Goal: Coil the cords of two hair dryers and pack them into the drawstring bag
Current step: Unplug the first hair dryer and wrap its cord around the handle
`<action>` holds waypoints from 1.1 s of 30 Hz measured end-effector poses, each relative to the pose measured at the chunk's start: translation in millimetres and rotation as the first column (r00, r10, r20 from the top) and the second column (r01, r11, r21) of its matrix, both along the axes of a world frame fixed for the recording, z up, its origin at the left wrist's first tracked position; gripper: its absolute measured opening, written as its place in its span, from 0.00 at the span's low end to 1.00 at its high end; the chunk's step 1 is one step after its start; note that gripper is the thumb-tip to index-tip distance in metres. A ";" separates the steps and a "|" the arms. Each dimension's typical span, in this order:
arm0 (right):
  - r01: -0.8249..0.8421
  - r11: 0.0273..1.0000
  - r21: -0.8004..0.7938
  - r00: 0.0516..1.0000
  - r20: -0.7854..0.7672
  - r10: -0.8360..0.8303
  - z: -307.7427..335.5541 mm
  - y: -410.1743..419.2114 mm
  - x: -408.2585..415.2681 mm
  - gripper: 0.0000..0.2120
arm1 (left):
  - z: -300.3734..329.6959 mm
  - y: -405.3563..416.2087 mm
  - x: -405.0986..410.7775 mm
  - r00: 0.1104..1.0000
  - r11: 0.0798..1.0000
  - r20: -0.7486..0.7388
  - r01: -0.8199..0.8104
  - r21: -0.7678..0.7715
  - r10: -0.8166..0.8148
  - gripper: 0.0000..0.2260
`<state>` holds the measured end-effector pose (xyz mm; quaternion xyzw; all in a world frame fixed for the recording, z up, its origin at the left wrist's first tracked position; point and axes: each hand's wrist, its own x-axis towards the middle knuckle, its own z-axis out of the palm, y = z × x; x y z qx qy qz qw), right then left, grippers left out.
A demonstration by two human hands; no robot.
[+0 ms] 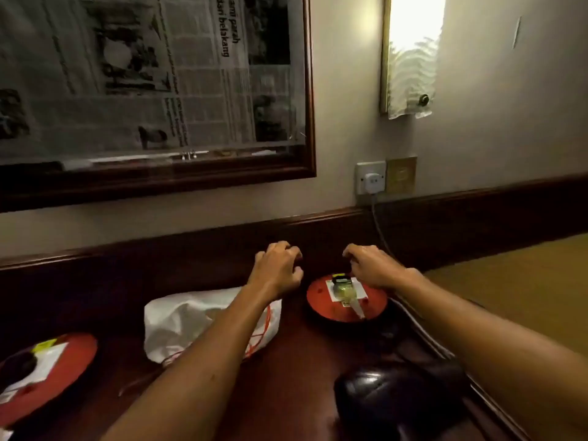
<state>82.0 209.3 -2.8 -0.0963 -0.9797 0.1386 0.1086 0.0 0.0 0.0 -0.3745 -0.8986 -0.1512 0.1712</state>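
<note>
A black hair dryer lies on the dark wooden desk at the lower right. Its dark cord runs along the desk's right edge toward my right arm. The white drawstring bag with a red-orange string lies crumpled in the middle, partly under my left forearm. My left hand hovers with its fingers curled near the back of the desk. My right hand is beside it, fingertips pinched downward over a red tray. In the dim light I cannot make out whether either hand holds a cord.
A grey cable drops from a white plug in the wall socket to behind my right hand. The red tray carries a small packet on white paper. A second red tray sits at the left front. A framed mirror and wall lamp hang above.
</note>
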 end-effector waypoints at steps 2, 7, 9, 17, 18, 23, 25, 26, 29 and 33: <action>0.032 0.999 0.028 0.997 0.070 -0.034 -20.1 18.5 -14.3 0.18 | -23.1 24.7 -15.3 0.995 0.998 0.084 0.048 -0.043 -0.044 0.15; -0.022 0.997 0.070 0.984 0.177 0.010 -63.8 52.9 -38.0 0.14 | -75.8 65.5 -40.2 0.964 0.993 0.246 0.115 -0.038 -0.102 0.12; -0.038 0.994 0.107 0.989 0.148 0.022 -72.9 63.1 -46.5 0.18 | -89.0 75.1 -50.3 0.950 0.990 0.287 0.139 -0.029 -0.125 0.10; 0.040 0.997 -0.066 0.996 0.079 -0.034 -63.6 51.7 -55.4 0.23 | -103.4 75.2 -61.3 0.945 0.986 0.283 0.166 0.026 -0.167 0.11; 0.045 0.996 -0.073 0.996 0.077 -0.040 -58.6 43.4 -55.6 0.27 | -103.2 74.7 -60.9 0.946 0.985 0.278 0.168 0.025 -0.168 0.12; 0.032 0.999 0.024 0.992 0.121 -0.034 -48.4 18.2 -55.7 0.20 | -103.3 72.9 -57.1 0.944 0.989 0.295 0.150 0.015 -0.148 0.14; 0.077 0.983 -0.169 0.993 -0.072 -0.090 -30.6 16.6 -54.3 0.22 | -102.6 74.0 -55.2 0.948 0.989 0.292 0.143 -0.023 -0.130 0.14; 0.089 0.968 -0.235 0.977 -0.168 -0.131 -17.5 17.4 -54.2 0.24 | -99.6 74.7 -53.9 0.950 0.990 0.291 0.132 -0.045 -0.113 0.14; 0.083 0.985 -0.153 0.989 -0.109 -0.100 18.2 22.1 -37.7 0.25 | -92.1 77.9 -48.8 0.949 0.988 0.307 0.113 -0.107 -0.075 0.15; 0.088 0.988 -0.128 0.888 0.460 -0.019 13.3 33.8 16.3 0.19 | -86.3 73.3 -15.9 0.973 0.986 0.193 0.144 -0.079 -0.127 0.17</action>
